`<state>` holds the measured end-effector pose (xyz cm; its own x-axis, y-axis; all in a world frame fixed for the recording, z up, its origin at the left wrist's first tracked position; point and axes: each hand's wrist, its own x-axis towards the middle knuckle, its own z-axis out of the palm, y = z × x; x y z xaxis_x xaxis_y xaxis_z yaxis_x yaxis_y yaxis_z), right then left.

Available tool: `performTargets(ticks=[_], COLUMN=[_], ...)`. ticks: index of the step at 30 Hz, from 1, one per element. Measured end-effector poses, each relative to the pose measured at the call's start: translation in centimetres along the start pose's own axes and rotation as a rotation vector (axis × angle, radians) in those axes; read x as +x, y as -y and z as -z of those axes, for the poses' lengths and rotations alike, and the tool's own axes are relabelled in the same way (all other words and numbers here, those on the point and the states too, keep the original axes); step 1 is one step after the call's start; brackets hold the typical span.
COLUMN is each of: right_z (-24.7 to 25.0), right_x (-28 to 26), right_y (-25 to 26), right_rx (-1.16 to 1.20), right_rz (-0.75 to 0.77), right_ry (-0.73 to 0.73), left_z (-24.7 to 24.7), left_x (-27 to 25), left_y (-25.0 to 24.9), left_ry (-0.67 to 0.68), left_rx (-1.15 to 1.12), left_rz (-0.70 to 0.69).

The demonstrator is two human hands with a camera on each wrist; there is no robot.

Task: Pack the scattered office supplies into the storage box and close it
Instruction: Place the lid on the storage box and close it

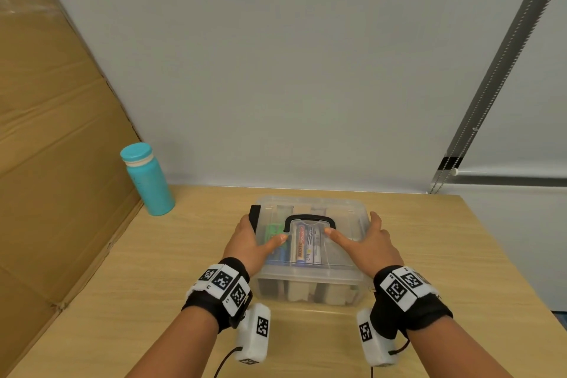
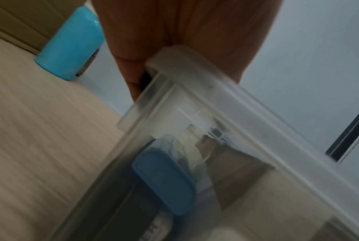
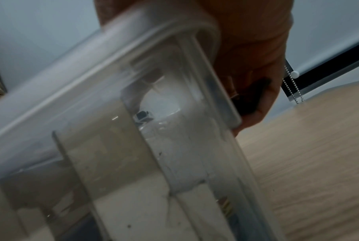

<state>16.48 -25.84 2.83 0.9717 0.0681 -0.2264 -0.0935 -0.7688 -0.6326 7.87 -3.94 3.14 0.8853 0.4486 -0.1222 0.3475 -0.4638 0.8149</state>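
The clear storage box (image 1: 310, 278) stands mid-table with its lid on and its black handle (image 1: 310, 218) lying flat. Markers (image 1: 306, 244) and other supplies show through the lid. My left hand (image 1: 250, 239) is at the box's left end, thumb on the lid, fingers curled over the black left latch (image 1: 254, 215), which stands up. In the left wrist view the fingers (image 2: 133, 78) hook round that latch (image 2: 145, 79). My right hand (image 1: 372, 238) mirrors it on the right end. Its fingers (image 3: 263, 101) wrap the black right latch (image 3: 250, 96).
A teal bottle (image 1: 147, 179) stands at the table's back left, against a tall cardboard sheet (image 1: 46, 132). The wooden table (image 1: 445, 255) ends at a white wall behind. A blind's bead chain (image 1: 491, 77) hangs at the back right.
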Motion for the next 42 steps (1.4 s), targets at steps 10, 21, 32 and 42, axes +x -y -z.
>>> performTargets(ticks=[10,21,32,42], right_z=[0.7,0.2,-0.1,0.8], right_x=[0.2,-0.1,0.7,-1.6], right_y=[1.3,1.3,0.1,-3.1], right_rx=[-0.261,-0.442,-0.185,0.253], right_rz=[0.093,0.163,0.228,0.319], right_ry=[-0.171,-0.182,-0.178,-0.038], left_z=[-0.6,-0.8,-1.1,-0.2], left_x=[-0.2,0.2,0.5,-0.6], left_y=[-1.1,-0.8,-0.1,-0.6], left_ry=[-0.084,-0.081,-0.123,-0.149], left_rx=[-0.171,-0.128,-0.108,0.049], left_rz=[-0.034,-0.047,-0.033,-0.022])
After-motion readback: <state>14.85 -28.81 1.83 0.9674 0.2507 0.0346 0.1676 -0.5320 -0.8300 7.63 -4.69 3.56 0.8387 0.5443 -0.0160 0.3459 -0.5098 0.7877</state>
